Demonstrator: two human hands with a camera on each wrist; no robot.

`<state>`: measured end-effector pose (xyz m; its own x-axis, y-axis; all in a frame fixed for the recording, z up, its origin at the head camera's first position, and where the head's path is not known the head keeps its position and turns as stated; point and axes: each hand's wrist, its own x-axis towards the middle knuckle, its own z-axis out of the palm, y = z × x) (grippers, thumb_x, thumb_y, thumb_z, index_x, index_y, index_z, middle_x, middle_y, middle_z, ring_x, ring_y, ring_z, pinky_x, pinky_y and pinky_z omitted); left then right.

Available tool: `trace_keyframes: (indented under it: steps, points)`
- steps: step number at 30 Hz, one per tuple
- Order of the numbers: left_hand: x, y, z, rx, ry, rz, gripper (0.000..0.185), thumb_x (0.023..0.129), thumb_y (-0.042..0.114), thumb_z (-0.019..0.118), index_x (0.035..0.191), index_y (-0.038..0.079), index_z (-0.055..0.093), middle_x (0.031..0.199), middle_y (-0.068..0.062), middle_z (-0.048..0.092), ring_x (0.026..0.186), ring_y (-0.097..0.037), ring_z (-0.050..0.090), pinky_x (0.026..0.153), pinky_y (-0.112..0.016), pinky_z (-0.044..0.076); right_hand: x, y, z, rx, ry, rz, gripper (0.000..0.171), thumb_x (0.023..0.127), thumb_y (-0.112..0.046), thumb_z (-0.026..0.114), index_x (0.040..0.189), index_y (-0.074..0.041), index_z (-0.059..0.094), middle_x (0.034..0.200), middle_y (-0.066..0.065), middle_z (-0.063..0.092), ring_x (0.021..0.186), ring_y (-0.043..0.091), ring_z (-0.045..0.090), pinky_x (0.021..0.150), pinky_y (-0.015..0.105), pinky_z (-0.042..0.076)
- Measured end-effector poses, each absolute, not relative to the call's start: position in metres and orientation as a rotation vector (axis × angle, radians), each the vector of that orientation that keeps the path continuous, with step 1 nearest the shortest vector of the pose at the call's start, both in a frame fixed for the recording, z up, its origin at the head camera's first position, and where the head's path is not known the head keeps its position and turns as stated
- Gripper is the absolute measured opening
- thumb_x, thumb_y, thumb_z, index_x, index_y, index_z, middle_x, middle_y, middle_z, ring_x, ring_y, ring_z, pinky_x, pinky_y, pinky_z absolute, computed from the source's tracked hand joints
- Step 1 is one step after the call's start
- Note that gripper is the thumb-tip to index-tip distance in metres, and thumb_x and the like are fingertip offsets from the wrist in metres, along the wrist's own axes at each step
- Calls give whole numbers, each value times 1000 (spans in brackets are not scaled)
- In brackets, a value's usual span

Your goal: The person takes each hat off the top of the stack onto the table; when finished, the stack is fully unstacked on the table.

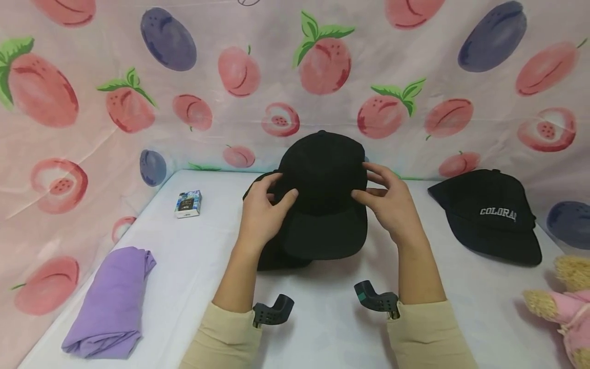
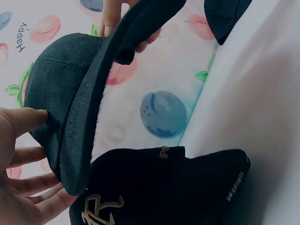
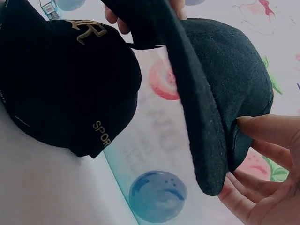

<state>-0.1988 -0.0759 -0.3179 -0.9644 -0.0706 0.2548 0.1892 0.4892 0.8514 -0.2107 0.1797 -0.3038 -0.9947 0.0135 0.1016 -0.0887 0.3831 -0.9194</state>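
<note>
This looks like a home-made recording corner, not a shop or workshop: a white table (image 1: 193,287) is enclosed on the left and far sides by a fruit-print cloth backdrop (image 1: 92,61), with a plush toy (image 1: 571,307) near right.

Held cap: plain black cap (image 1: 324,195) with a flat brim, centre of the head view
Pose: raised off the white surface, crown up and toward the backdrop, brim tipped down toward the viewer
Grip: left hand (image 1: 262,212) curls round the crown's left side, right hand (image 1: 389,202) holds its right side, thumbs on the front panel
Cap beneath: second black cap (image 2: 164,187) with gold embroidery and pale lettering on its brim edge, lying on the surface under and behind the held one, lower part of the left wrist view
</note>
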Motion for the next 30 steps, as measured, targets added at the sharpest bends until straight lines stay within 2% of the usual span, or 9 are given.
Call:
trace_keyframes:
  steps: [30]
  points:
    - [-217, -30, -325, -200, -2526, -1467, 55, 97, 36, 69, 145, 12, 58, 141, -15, 58, 118, -32, 60, 101, -49, 51, -202, 218, -300, -69, -2506, 1656, 74, 96, -20, 74, 161, -26, 38, 164, 12, 40, 141, 35, 52, 118, 57, 39]
